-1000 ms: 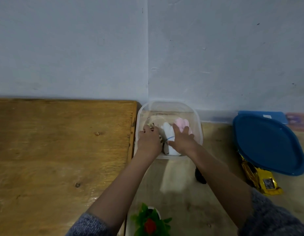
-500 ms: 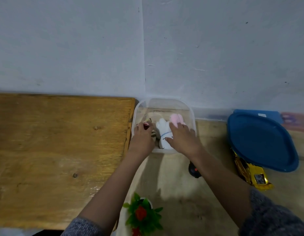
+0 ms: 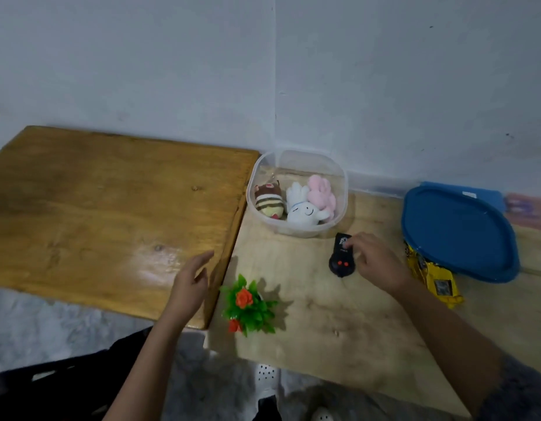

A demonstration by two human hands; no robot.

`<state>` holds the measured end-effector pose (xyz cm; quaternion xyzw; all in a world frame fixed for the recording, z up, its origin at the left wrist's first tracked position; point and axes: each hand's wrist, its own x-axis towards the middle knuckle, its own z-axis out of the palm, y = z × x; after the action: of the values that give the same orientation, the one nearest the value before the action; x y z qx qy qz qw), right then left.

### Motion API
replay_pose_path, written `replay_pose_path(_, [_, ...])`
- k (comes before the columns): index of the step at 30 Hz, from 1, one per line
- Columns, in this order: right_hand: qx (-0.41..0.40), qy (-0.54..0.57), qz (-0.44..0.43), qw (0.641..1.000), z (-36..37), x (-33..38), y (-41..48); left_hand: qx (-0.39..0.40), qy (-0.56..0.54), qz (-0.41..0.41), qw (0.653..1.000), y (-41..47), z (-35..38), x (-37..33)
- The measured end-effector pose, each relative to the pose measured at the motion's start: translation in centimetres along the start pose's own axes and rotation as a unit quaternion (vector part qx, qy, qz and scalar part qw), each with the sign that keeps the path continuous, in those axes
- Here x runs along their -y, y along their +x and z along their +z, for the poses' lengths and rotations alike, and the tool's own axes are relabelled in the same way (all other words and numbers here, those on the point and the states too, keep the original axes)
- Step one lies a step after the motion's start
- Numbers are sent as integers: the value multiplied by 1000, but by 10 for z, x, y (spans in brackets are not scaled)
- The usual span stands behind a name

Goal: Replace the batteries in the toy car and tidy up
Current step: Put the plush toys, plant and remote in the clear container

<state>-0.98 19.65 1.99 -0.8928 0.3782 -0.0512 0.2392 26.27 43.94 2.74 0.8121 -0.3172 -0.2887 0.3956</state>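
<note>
Pale wood tabletop [image 3: 324, 314], centre-right: right hand [image 3: 374, 262] grasps black remote [image 3: 341, 256], fingers curled over its far end. Left hand [image 3: 192, 281] slack, empty, lower centre. Yellow toy car [image 3: 433, 275] at right, half under blue lid [image 3: 457, 232]. Risk: shallow fingertip hold slips on lifting.

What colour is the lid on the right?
Blue. The lid shows best in the head view.

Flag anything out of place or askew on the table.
The blue lid lies apart from the clear container, overlapping the yellow toy car and hiding part of it. The container stands open with plush toys inside. Nothing looks spilled or damaged.
</note>
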Motion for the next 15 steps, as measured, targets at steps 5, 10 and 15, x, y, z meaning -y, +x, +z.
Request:
replay_pose_path(5, [174,-197,-80,962,9,7,-2,105,-87,-47,990,-61,11,36])
replay_pose_path(10, [170,-283,-58,942,15,11,1,104,-105,-32,989,-76,54,33])
replay_pose_path(15, [109,-284,-29,952,21,-5,-13,-20,-114,-21,993,-64,88,19])
